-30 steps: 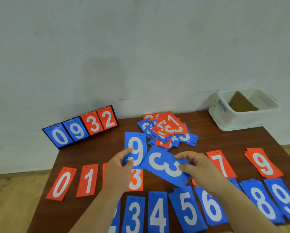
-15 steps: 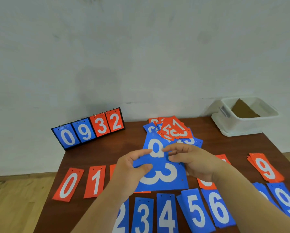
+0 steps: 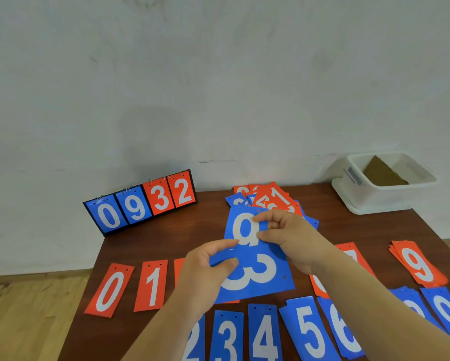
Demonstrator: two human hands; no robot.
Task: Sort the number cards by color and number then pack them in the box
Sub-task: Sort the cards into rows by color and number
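Both held cards have come together since a second ago, the blue 3 card (image 3: 260, 277) now overlapping the blue 9 card (image 3: 241, 225).
Red 0 card (image 3: 109, 290) and red 1 card (image 3: 152, 285) lie at the left of the surface (image 3: 166, 238). Left hand (image 3: 205, 277) grips the blue 3 card's left edge. Right hand (image 3: 294, 238) pinches the blue 9 card just behind it. Beyond lies a mixed pile (image 3: 268, 196); the white box (image 3: 385, 183) sits far right.
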